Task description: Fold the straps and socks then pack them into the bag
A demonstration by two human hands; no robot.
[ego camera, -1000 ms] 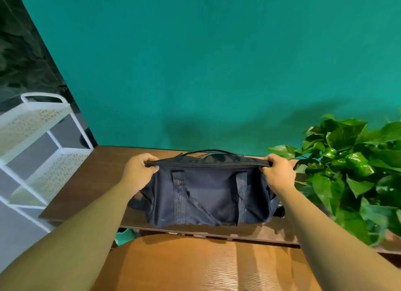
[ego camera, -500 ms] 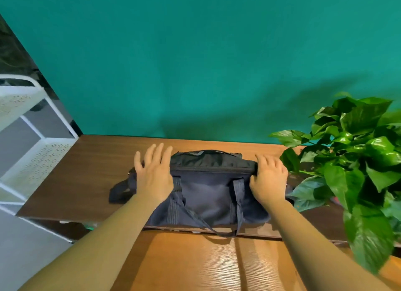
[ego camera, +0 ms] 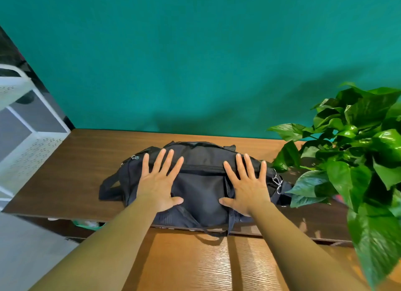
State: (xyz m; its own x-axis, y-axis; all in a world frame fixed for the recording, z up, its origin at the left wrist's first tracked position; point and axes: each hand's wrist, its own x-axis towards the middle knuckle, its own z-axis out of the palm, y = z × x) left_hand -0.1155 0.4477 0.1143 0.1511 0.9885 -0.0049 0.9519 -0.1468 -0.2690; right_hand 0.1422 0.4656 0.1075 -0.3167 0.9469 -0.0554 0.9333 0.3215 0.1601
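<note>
- Back wall (ego camera: 195, 52): flat teal green, with soft shadows low down at the centre and right.
- Dark brown wooden table (ego camera: 71, 173): stands against the wall.
- Lighter wood-grain surface (ego camera: 195, 267): nearer, glossy with light streaks.
- White perforated metal shelf rack (ego camera: 30, 149): left of the table.
- Grey floor (ego camera: 23, 245): lower left.
- Leafy green plant (ego camera: 358, 152): right.

We're in a staged indoor set: a flat teal backdrop wall (ego camera: 195, 52) behind a brown wood-grain table (ego camera: 82, 160), flanked by a white perforated metal shelf rack (ego camera: 36, 147) and a glossy green leafy plant (ego camera: 358, 152).
</note>
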